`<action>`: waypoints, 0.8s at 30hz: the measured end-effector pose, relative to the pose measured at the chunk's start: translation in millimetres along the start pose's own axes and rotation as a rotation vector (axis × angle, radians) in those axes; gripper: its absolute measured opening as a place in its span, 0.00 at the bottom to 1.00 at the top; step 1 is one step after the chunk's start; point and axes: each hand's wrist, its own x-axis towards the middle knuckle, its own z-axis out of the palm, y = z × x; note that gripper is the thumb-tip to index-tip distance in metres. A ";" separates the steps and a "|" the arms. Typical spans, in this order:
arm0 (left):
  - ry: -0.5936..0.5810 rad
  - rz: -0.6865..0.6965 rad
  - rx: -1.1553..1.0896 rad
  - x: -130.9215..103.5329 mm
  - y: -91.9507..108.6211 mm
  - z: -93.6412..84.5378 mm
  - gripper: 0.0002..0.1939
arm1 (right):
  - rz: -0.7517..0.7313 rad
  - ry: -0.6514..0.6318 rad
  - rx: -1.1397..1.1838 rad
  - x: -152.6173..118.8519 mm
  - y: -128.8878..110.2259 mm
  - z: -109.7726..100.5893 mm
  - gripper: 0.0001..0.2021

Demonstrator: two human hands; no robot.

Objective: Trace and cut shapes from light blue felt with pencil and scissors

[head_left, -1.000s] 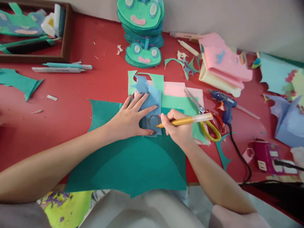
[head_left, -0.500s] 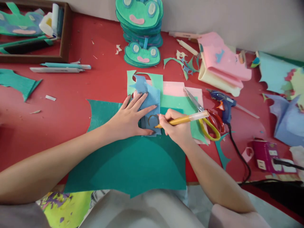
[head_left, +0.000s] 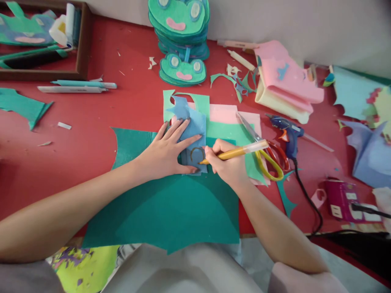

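My left hand [head_left: 172, 148] lies flat with fingers spread, pressing on a blue felt piece [head_left: 197, 124]. Between thumb and fingers, my right hand [head_left: 227, 162] grips a golden-yellow marker [head_left: 235, 153], its tip touching the blue felt. A brownish, nearly closed round outline [head_left: 197, 155] shows there beside the tip. Beneath the blue piece are a large dark green felt sheet [head_left: 171, 211] and light green and pink felt [head_left: 222, 110]. Scissors [head_left: 270, 158] with red and yellow handles rest just right of my right hand, partly behind the marker's end.
Stacked green frog faces [head_left: 183, 70] stand at the back. To the right lie a blue glue gun [head_left: 288, 132] with its cord, a magenta power socket block [head_left: 342, 199] and folded pink felt [head_left: 287, 73]. Pens [head_left: 76, 86] and a brown wooden tray [head_left: 87, 40] are at the left.
Almost nothing differs. The marker and my right hand have barely shifted along the round outline, and my left hand stays in place.
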 end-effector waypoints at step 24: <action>0.005 0.005 -0.022 -0.2 -0.3 0.4 0.43 | -0.088 0.103 -0.031 -0.6 11.8 -1.4 0.19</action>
